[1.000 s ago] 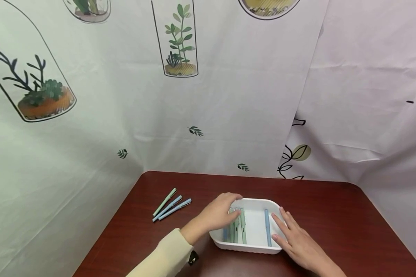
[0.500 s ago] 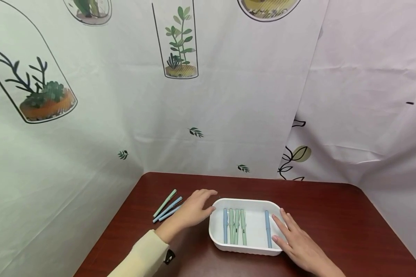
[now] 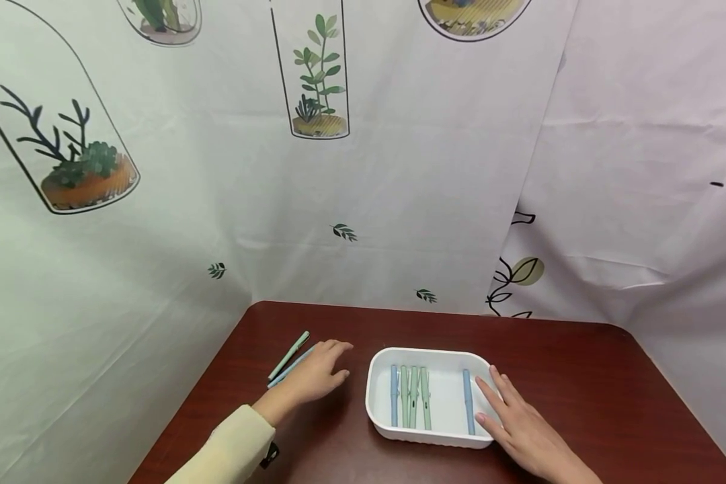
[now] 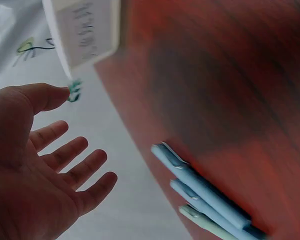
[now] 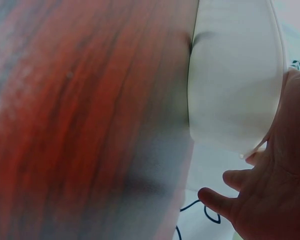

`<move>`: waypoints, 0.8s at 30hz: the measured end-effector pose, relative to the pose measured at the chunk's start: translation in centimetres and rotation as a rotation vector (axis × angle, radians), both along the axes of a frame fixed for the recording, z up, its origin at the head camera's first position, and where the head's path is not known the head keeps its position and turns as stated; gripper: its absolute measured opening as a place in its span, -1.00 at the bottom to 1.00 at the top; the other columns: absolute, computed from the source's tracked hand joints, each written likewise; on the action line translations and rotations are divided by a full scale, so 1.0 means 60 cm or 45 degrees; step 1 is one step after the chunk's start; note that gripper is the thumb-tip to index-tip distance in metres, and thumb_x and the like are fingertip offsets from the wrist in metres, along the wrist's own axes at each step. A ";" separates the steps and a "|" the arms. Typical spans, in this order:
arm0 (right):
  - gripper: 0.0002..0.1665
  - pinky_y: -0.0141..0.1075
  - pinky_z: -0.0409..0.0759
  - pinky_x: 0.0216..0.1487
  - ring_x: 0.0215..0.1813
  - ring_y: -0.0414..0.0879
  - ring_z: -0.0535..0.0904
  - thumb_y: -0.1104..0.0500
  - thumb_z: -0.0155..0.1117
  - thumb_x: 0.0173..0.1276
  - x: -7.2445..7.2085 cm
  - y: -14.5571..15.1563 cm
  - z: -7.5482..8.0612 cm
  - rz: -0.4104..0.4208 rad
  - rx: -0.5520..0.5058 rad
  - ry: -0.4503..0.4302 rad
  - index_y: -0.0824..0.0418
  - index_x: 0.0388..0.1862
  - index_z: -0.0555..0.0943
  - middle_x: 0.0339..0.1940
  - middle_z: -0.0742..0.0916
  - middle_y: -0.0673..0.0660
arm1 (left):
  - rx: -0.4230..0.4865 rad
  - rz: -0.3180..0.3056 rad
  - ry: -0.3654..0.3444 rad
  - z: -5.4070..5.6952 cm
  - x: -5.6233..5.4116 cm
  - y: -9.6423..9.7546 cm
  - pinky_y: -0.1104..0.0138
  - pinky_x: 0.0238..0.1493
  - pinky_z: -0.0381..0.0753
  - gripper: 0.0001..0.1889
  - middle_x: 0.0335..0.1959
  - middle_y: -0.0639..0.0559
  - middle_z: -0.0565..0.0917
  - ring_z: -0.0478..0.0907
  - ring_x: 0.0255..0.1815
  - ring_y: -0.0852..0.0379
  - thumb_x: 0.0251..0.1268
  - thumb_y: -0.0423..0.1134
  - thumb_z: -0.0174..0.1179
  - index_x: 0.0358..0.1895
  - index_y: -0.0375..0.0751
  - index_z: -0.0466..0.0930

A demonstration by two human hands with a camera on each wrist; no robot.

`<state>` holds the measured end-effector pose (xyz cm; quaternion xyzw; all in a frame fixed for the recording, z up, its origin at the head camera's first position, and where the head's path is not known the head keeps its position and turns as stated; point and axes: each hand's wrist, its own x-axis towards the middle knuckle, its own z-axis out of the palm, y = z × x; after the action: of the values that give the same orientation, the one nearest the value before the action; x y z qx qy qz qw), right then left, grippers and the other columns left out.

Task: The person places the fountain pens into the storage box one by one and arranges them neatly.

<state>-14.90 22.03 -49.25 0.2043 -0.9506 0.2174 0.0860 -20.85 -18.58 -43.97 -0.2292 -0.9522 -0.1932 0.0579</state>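
Note:
A white tray (image 3: 399,433) stands on the table. Inside, a blue pen (image 3: 394,396) and three green pens (image 3: 414,396) lie side by side at the left, and another blue pen (image 3: 468,402) lies apart at the right. My right hand (image 3: 520,423) rests at the tray's right rim, fingers spread. My left hand (image 3: 311,373), fingers relaxed and holding nothing, hovers over the loose pens left of the tray. A green pen (image 3: 289,355) and part of a blue pen (image 3: 290,368) show there. The left wrist view also reveals a second blue pen (image 4: 200,185), hidden by the hand from above.
The dark red wooden table (image 3: 556,349) has its back edge against a white printed curtain (image 3: 399,202). A curtain also hangs along the left side. The tray's outer wall (image 5: 235,75) stands close to the right hand.
My left hand has moved left from above the tray to over the loose pens, uncovering the pens in the tray. My right hand has stayed at the tray's rim.

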 end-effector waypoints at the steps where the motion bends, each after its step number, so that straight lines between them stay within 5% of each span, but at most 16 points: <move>1: -0.23 0.34 0.40 0.27 0.53 0.41 0.21 -0.24 0.15 0.51 0.000 0.000 0.000 -0.001 0.000 -0.001 0.05 0.57 0.34 0.62 0.25 0.30 | -0.016 0.006 0.004 -0.003 -0.001 -0.003 -0.07 0.20 0.54 -0.50 0.20 -0.18 0.59 0.50 0.26 -0.22 0.33 -0.26 0.33 0.31 -0.29 0.50; 8: -0.23 0.33 0.40 0.27 0.54 0.40 0.20 -0.24 0.14 0.51 0.001 0.001 -0.002 -0.002 0.005 -0.007 0.04 0.58 0.33 0.62 0.25 0.30 | -0.082 0.100 -0.016 -0.027 -0.016 -0.022 -0.05 0.09 0.59 -0.48 0.21 -0.16 0.59 0.52 0.22 -0.18 0.34 -0.23 0.33 0.33 -0.27 0.49; 24: -0.24 0.34 0.42 0.25 0.52 0.42 0.23 -0.22 0.16 0.51 -0.001 -0.001 0.000 -0.008 0.005 0.023 0.04 0.57 0.34 0.62 0.25 0.30 | -0.041 0.179 -0.164 -0.053 -0.049 -0.046 -0.10 0.30 0.45 -0.47 0.26 -0.27 0.55 0.45 0.32 -0.29 0.36 -0.26 0.30 0.34 -0.35 0.46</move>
<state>-14.96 22.00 -49.23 0.2035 -0.9508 0.2136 0.0947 -23.81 -21.34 -47.17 -0.1497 -0.9708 -0.1876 0.0061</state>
